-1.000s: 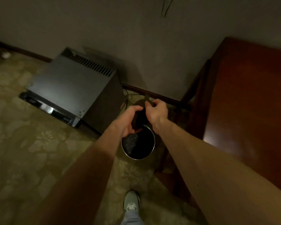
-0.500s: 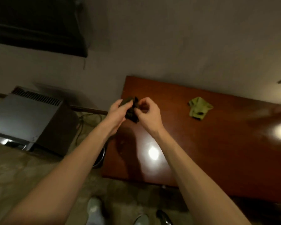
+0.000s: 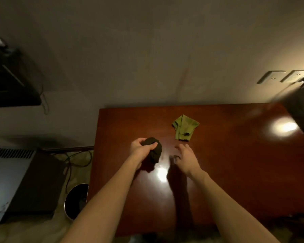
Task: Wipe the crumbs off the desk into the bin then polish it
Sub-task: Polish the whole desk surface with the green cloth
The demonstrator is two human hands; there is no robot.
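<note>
Dark cloth (image 3: 155,152) in grip of left hand (image 3: 140,150) over desk (image 3: 235,169); right hand (image 3: 187,159) loose-fingered.

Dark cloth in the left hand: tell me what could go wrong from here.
1. The left hand holds the dark cloth balled up, so it may streak the glossy desk rather than polish evenly.
2. The green cloth lies on the desk; the patch beneath could be missed.
3. The bin sits only by the desk's left edge; crumbs pushed elsewhere would likely land on the carpet.
</note>
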